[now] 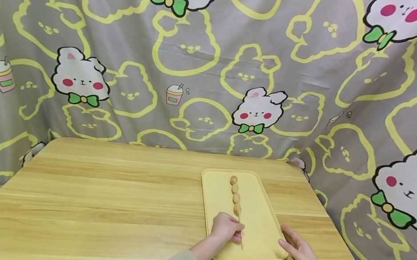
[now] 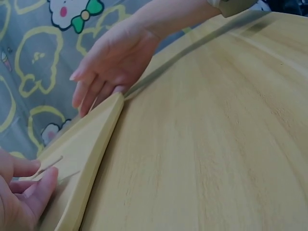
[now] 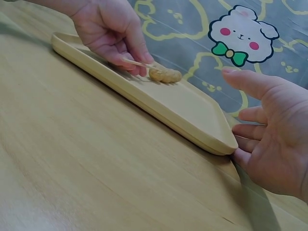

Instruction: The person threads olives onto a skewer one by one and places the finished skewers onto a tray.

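A skewer of several brown balls [image 1: 236, 198] lies lengthwise over the yellow tray [image 1: 264, 219], its balls toward the far end. My left hand [image 1: 225, 228] pinches the bare stick between thumb and fingers, low over the tray. In the left wrist view the thumb and fingertips [image 2: 43, 187] meet around the thin stick, and the balls are out of sight. My right hand [image 1: 301, 251] is beside the tray's near right corner, thumb raised and fingers fairly straight. The right wrist view shows its lower fingers [image 3: 243, 156] right at the tray's corner.
The tray rests on a light wooden table [image 1: 108, 205], toward its right side. A grey curtain [image 1: 201, 70] with rabbit and drink prints hangs behind the table and along both sides.
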{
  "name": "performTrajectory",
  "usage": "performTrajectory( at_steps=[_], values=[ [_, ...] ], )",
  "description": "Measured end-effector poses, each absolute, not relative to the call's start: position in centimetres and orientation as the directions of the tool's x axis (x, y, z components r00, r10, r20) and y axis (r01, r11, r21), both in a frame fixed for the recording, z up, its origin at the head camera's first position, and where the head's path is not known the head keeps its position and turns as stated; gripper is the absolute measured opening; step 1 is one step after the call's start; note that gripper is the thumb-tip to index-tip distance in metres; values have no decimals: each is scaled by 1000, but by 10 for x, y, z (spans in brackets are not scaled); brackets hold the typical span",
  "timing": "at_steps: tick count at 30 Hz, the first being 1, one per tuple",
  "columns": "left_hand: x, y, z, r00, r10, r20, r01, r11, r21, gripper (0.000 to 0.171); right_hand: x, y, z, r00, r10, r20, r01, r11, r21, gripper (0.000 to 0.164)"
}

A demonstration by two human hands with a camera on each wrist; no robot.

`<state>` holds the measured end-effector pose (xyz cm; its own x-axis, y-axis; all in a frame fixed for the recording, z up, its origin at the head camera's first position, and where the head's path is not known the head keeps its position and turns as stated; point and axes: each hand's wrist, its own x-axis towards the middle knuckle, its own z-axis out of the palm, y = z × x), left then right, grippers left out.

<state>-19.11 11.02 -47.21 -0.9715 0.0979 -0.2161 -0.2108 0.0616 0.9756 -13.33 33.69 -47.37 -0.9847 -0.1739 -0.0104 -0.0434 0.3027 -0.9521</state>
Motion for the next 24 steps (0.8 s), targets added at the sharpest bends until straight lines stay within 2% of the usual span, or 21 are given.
performTrajectory(
  at_steps=[7, 13, 19, 24],
  values=[
    [-196, 97, -464, -965, 147, -216, -199, 117, 973, 10, -134, 339, -473, -983, -185, -8, -46, 285, -957, 62],
    [-201, 84, -455, -963, 176, -203, -177, 151, 973, 22, -136, 342, -471, -980, -197, 14, -75, 305, -949, 60],
    [-208, 56, -443, -970, 213, -118, -72, 214, 974, 31, -138, 342, -469, -989, -147, -2, -49, 344, -938, 57],
    [-216, 22, -434, -978, 201, -52, -5, 227, 974, 37, -144, 336, -462, -994, -104, 37, -79, 436, -896, 57]
  ],
)
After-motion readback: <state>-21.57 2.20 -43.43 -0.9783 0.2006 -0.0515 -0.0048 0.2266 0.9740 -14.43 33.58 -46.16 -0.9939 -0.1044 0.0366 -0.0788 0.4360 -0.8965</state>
